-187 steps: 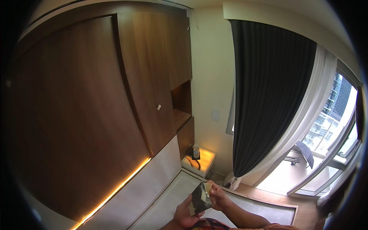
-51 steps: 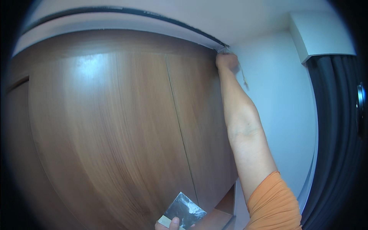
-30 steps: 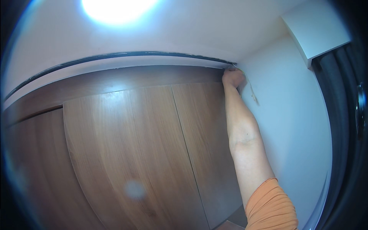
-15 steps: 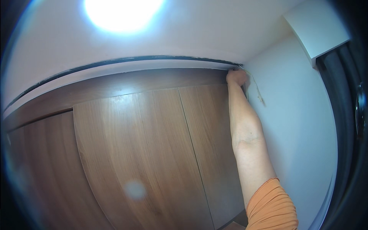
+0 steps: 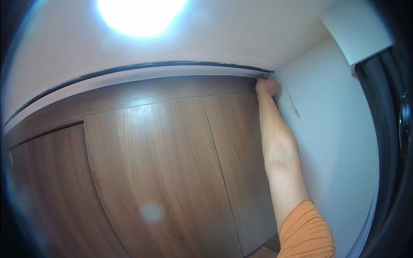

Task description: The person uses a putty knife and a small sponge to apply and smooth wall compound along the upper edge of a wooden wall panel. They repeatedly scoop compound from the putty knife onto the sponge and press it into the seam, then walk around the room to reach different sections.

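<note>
The right hand is raised into the far right corner, where the ceiling meets the wall, with its fingers bent at the end of a dark slot; I cannot tell whether they grasp anything (the fingertips are hidden up there). A thin pale cord comes out of that same corner, just beside the hand, and its long axis runs downward and a little to the right against the wall, the loose end pointing down. The slot's own long axis goes left to right above the brown wooden cabinet, bowed by the lens. The orange sleeve sits at the near right, below the elbow. Compared with half a second ago, the hand keeps to the same corner, while the elbow lies slightly farther right. Against the frame from 1.7 seconds ago, the left hand and its grey scraper have left the view, and the bright ceiling light now shows at the far left.
</note>
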Demonstrator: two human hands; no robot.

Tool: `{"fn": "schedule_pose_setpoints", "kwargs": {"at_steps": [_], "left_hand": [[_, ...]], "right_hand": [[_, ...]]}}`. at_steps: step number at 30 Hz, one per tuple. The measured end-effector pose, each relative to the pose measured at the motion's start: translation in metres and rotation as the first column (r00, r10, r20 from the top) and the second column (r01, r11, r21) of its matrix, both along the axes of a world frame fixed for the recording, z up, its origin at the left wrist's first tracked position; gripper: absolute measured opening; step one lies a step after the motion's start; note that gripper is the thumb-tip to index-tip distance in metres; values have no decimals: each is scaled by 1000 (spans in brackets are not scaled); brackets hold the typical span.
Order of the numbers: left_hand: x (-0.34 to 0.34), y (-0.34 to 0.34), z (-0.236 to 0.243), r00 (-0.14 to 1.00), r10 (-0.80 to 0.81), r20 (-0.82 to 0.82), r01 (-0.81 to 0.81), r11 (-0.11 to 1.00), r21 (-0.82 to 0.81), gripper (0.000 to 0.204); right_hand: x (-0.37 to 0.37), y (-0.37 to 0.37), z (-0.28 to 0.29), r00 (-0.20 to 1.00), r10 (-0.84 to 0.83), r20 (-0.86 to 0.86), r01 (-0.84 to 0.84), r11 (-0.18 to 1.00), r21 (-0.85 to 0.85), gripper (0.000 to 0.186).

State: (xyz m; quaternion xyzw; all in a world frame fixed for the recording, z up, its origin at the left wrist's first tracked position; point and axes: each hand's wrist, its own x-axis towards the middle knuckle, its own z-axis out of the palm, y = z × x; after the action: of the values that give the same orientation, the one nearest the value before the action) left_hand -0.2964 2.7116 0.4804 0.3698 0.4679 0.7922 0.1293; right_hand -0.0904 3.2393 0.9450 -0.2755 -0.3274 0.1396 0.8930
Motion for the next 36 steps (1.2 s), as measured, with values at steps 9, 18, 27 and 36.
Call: {"fn": "schedule_pose_setpoints", "kwargs": {"at_steps": [9,18,27,36], "left_hand": [[12,37,45,967,-230,-111,239,967,82,52],[25,65,89,900,-384,-206,418,893,165,54],[12,70,125,889,-399,-226,432,893,124,39],[19,67,134,906,-332,-261,359,932,58,40]], "right_hand": [[11,-46,-52,993,62,103,-82,975,206,24],[21,-175,-232,882,-6,472,-233,864,447,20],[26,-280,-259,446,-582,680,-550,422,721,23],[-4,-279,-254,373,-661,651,-691,270,670,14]]}}
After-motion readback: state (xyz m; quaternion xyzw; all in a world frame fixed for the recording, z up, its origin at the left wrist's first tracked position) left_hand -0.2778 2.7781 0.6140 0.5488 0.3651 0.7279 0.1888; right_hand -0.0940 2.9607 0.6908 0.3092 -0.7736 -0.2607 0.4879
